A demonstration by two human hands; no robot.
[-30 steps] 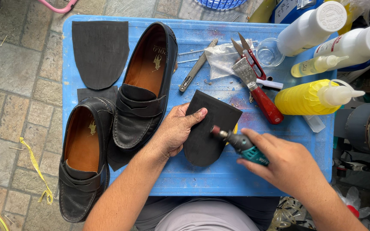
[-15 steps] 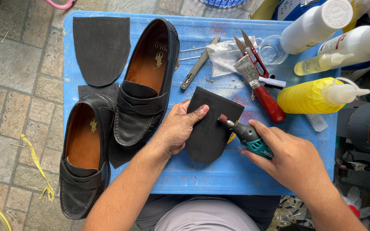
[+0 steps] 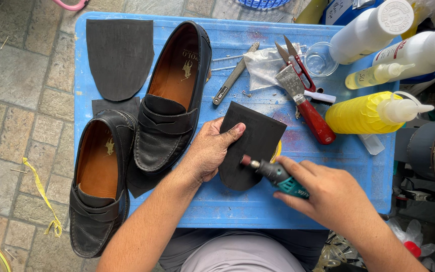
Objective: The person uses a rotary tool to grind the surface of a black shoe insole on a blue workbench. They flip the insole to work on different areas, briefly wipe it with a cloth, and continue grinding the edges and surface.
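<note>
Left hand [image 3: 208,153]: fingers flat, pinning black rubber sole piece [image 3: 250,146] to blue bench [image 3: 227,206].
Right hand [image 3: 328,194]: closed around teal rotary tool [image 3: 275,174], tip on sole piece.

White bottles [image 3: 373,27]: two, top right, lying slanted, white caps, printed labels.
Small bottle [image 3: 373,75]: yellowish, between white bottles and yellow bottle.
Yellow bottle [image 3: 363,113]: right table edge, on its side, white nozzle.
Plastic bag [image 3: 264,65]: clear, crumpled, under the scissors.

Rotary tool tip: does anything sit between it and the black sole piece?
Nothing visible. The right hand holds the rotary tool with its tip directly over the black sole piece, which the left hand pins at its left edge.
</note>
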